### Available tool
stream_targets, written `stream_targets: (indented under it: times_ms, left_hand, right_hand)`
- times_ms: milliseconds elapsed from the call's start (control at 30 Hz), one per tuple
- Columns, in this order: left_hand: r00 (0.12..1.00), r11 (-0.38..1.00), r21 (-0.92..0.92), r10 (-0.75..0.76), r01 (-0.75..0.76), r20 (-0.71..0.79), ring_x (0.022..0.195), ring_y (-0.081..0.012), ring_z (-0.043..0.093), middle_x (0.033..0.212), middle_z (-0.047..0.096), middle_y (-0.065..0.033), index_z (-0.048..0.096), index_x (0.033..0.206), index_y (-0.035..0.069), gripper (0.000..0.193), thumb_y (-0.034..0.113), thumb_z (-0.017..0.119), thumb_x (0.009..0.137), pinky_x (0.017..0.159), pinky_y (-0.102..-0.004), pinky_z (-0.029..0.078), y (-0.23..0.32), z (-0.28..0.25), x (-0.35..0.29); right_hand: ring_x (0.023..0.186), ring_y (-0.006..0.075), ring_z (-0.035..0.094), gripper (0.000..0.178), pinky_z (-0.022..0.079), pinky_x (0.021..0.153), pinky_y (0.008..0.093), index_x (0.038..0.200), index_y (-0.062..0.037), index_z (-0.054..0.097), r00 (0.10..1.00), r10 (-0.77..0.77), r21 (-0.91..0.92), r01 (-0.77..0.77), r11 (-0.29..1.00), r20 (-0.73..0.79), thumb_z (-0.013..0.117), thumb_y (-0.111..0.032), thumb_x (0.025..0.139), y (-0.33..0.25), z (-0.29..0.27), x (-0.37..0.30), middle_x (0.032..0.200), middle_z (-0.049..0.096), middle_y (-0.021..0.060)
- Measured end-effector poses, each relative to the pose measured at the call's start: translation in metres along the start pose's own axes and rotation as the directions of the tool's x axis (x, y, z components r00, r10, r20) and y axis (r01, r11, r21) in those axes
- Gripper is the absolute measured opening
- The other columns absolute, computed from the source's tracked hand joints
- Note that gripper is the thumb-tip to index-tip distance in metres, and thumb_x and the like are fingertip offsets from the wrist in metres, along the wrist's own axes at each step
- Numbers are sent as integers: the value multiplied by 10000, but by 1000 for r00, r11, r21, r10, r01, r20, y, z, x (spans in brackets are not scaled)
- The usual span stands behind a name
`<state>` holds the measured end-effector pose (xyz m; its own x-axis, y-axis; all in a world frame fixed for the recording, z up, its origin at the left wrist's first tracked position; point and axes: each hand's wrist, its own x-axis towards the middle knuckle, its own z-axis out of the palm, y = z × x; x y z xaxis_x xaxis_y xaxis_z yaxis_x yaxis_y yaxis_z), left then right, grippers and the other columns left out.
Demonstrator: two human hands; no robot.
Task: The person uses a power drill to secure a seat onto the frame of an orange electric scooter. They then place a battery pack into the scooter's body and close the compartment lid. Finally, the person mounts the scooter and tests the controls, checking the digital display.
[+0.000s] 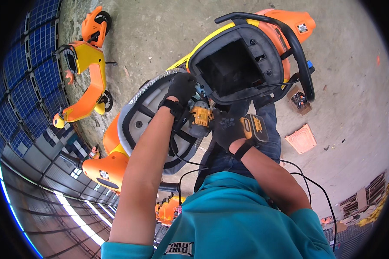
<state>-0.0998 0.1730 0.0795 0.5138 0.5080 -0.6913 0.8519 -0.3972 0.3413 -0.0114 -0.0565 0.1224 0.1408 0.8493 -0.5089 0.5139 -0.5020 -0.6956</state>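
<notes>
My right hand (229, 129), in a black glove, is wrapped round the grip of a yellow and black cordless impact driver (201, 117). Its nose points away from me at a metal hinge bracket (199, 90) between the raised seat and the scooter body. My left hand (181, 88), also black-gloved, is closed at that bracket; what its fingers pinch is hidden. The upturned seat (138, 125) shows its pale underside with black ribs, on the left. To the right, the orange and yellow scooter (281, 39) has its dark storage box (231, 67) uncovered.
A black grab rail (296, 47) curves round the scooter's tail. Right of my legs lie a small carton of parts (299, 100) and a pink plastic tray (301, 139). Another orange and yellow scooter (90, 75) stands far left. Black cables (311, 179) hang beside me.
</notes>
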Motion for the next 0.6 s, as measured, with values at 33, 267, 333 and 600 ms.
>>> stream_targets:
  times_ms: [33, 267, 333, 600]
  left_hand:
    - [992, 987, -102, -122, 125, 40, 642, -189, 687, 783, 697, -108, 695, 1033, 0, 196, 81, 630, 867, 598, -324, 553, 7, -2, 1]
    - [934, 911, -211, -328, 353, 144, 615, -178, 686, 794, 709, -107, 687, 1005, -6, 163, 103, 644, 890, 590, -317, 553, 11, -4, -4]
    - [943, 925, -193, -308, 328, 124, 636, -169, 691, 792, 706, -104, 678, 1003, -14, 157, 91, 639, 893, 599, -312, 557, -2, 2, -2]
    - [939, 879, -339, -282, 335, 197, 674, -177, 697, 800, 714, -104, 674, 949, -29, 128, 58, 643, 861, 630, -309, 561, -17, 4, 4]
  right_hand:
    - [955, 288, 676, 448, 506, 782, 437, 1297, -8, 562, 1000, -1, -3, 1, 1000, -2, 559, -118, 863, 2, 3, 1, 993, 690, 148]
    - [899, 295, 691, 413, 507, 786, 444, 1257, -24, 580, 997, 39, 38, -41, 998, 69, 576, -113, 853, 0, -3, 5, 950, 698, 127]
    - [889, 296, 692, 394, 510, 784, 442, 1234, -28, 586, 999, 25, -8, -24, 1000, 44, 587, -117, 850, 1, 1, 4, 939, 697, 129]
    - [884, 280, 691, 448, 504, 784, 424, 1283, -22, 571, 994, 41, -5, -41, 999, 98, 608, -123, 847, -2, -13, 4, 940, 694, 131]
